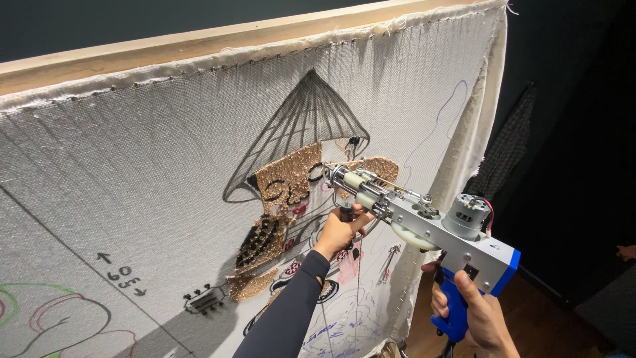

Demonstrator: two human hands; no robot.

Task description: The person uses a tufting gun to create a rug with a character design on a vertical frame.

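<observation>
gripping a tufting gun [424, 222] with both hands, left hand [339, 229] and right hand [478, 311], against stretched white cloth [132, 172].

silver-blue tufting gun [424, 222] against cloth [132, 185]

The right hand [480, 311] (lower part) runs off the bottom edge.

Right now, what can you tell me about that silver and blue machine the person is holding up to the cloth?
The tufting gun is a hand-held power tool with a silver metal body, a blue handle and rear edge, a round grey motor on top and cream rollers near its nose. It points up and left, its nose against the stretched white cloth beside tan tufted patches. The right hand closes on the blue handle; the left hand holds the front handle.
</observation>
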